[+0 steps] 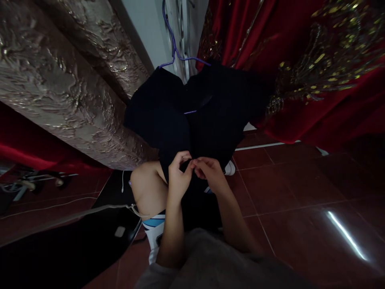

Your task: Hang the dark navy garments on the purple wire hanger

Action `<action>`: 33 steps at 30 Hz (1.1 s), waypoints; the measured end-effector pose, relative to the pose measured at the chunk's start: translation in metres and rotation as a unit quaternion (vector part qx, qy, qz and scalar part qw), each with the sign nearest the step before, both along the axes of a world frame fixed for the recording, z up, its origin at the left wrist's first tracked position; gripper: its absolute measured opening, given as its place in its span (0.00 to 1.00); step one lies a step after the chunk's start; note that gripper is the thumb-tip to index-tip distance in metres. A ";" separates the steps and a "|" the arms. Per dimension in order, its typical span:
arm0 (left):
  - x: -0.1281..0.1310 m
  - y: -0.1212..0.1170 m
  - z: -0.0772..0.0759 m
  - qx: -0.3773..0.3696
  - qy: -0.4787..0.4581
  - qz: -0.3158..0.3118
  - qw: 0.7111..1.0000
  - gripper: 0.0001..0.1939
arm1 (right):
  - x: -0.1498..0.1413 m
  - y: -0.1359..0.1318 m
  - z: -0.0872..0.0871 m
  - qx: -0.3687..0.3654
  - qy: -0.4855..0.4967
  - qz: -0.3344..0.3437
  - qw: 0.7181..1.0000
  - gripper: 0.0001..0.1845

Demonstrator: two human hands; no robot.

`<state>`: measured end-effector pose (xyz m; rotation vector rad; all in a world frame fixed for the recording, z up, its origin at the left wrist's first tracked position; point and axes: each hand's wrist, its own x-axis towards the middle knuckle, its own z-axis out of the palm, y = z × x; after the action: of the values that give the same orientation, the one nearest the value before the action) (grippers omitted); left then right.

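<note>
A dark garment with short sleeves and an open neck hangs from a purple hanger in front of me. Its lower part drapes down over my lap. Both hands meet at the garment's front edge, close to my knees. My left hand is closed, thumb and fingers pinching the dark cloth. Beside it my right hand is closed too, its fingertips pinched on the same edge and almost touching the left ones. Any button or small fastening between the fingertips is too dark to make out.
Textured beige fabric hangs at the left. Red cloth with gold sequins hangs at the right. A black surface with a pale cable across it lies at lower left. Reddish floor tiles spread to the right.
</note>
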<state>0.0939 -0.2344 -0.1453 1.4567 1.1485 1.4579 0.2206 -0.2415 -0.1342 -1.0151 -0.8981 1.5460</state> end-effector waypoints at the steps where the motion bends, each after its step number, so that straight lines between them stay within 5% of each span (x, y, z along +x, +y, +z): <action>1: 0.002 -0.001 0.001 0.010 0.009 -0.001 1.000 0.08 | -0.001 -0.001 -0.002 0.001 0.003 0.000 1.000 0.15; 6: 0.018 0.000 -0.002 0.027 -0.017 0.029 0.999 0.09 | 0.006 0.018 0.013 0.034 -0.022 -0.022 0.999 0.14; 13: 0.038 0.029 -0.033 0.035 0.003 0.087 0.996 0.10 | 0.007 0.110 0.139 0.256 -0.099 -0.078 0.959 0.15; 16: 0.038 0.042 -0.020 0.046 0.004 0.053 0.998 0.14 | 0.002 0.119 0.159 0.286 -0.099 -0.086 0.949 0.15; 19: 0.027 0.059 0.025 0.135 0.004 0.016 0.991 0.25 | 0.005 0.111 0.154 0.289 -0.118 -0.078 0.947 0.15; 22: 0.010 0.084 0.082 0.294 0.038 0.073 0.952 0.19 | 0.009 0.104 0.148 0.310 -0.153 -0.058 0.937 0.14; 25: 0.000 0.104 0.123 0.361 0.126 0.073 0.921 0.12 | 0.010 0.107 0.143 0.344 -0.181 -0.067 0.919 0.15; 29: -0.008 0.101 0.145 0.352 0.186 0.056 0.916 0.14 | 0.008 0.119 0.112 0.363 -0.260 -0.128 0.885 0.16; 33: -0.054 0.112 0.148 0.386 0.131 0.199 0.891 0.09 | 0.003 0.117 0.071 0.321 -0.375 -0.102 0.864 0.19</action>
<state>0.0397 -0.1225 0.0026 2.0853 1.1192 2.2247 0.2232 -0.1248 -0.0631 -1.1535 -1.6410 0.5425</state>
